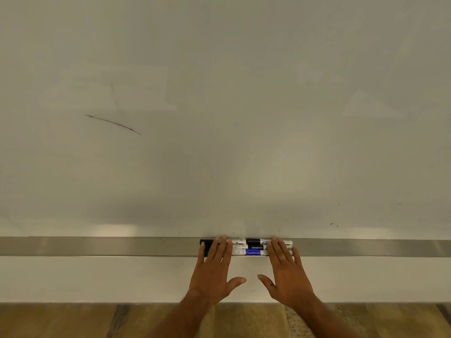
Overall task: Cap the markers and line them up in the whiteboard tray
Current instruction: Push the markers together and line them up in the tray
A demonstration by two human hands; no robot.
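Several capped markers (246,247) lie side by side in the metal whiteboard tray (122,246), in two end-to-end groups. Black caps (253,241) and a blue cap (252,252) show in the middle; a black and a green cap peek out at the left end. My left hand (214,269) lies flat with spread fingers over the left group. My right hand (284,269) lies flat over the right group, fingers spread. Neither hand grips a marker; the fingers hide parts of the barrels.
The whiteboard (219,118) fills the view above the tray, with a dark stroke (112,124) at the left. Below the tray is a white wall strip, then a wooden floor (73,320). The tray runs on to both sides.
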